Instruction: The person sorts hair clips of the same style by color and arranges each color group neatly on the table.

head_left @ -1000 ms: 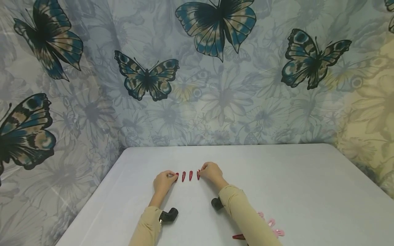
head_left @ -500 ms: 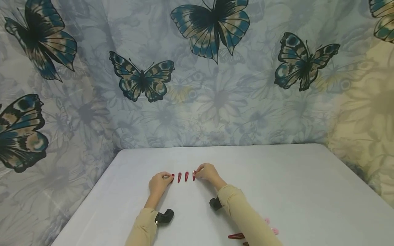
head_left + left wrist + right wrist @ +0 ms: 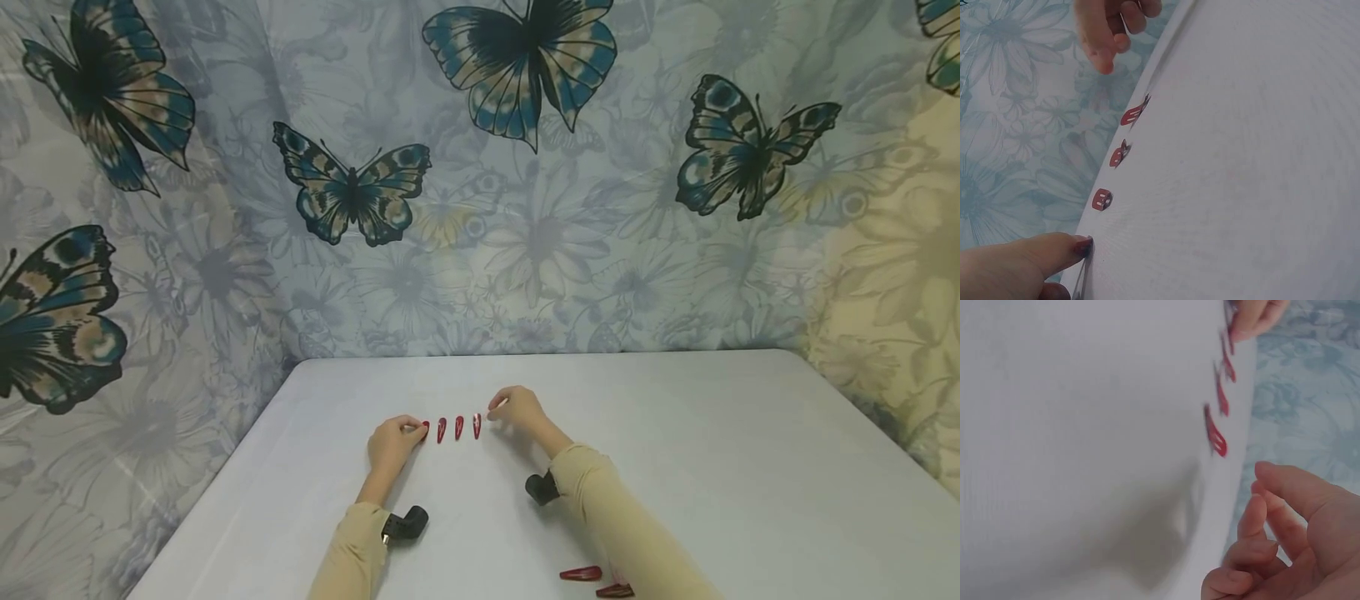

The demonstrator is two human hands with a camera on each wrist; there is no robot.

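Toward the far edge of the white table (image 3: 750,467), a short row of red clips ran from left to right: the leftmost clip (image 3: 426,428), the second clip (image 3: 442,430), the third clip (image 3: 459,427) and the rightmost clip (image 3: 477,426). They lay side by side with gaps between, narrow ends toward the near side. At the row's left end, the left hand (image 3: 390,444) pinched the leftmost clip between thumb and fingers, hiding part of it. Just past the other end was the right hand (image 3: 520,410), released: its fingers were loosely bent and held nothing, near the rightmost clip but apart from it.

On the near side of the table, just left of the right sleeve (image 3: 637,525), lay the fifth clip (image 3: 581,574) and the sixth clip (image 3: 615,591), both red and well apart from the row. Whether the clips were snapped closed, I could not tell.

Judging by this layout, the step in hand was squaring up the row, with only its left end being held. The next move seemed to call for the left fingers to ease off without nudging that clip or its neighbour; lengthening the row would call for the right hand to fetch from the near pair, swinging clear of the clips already lined up.
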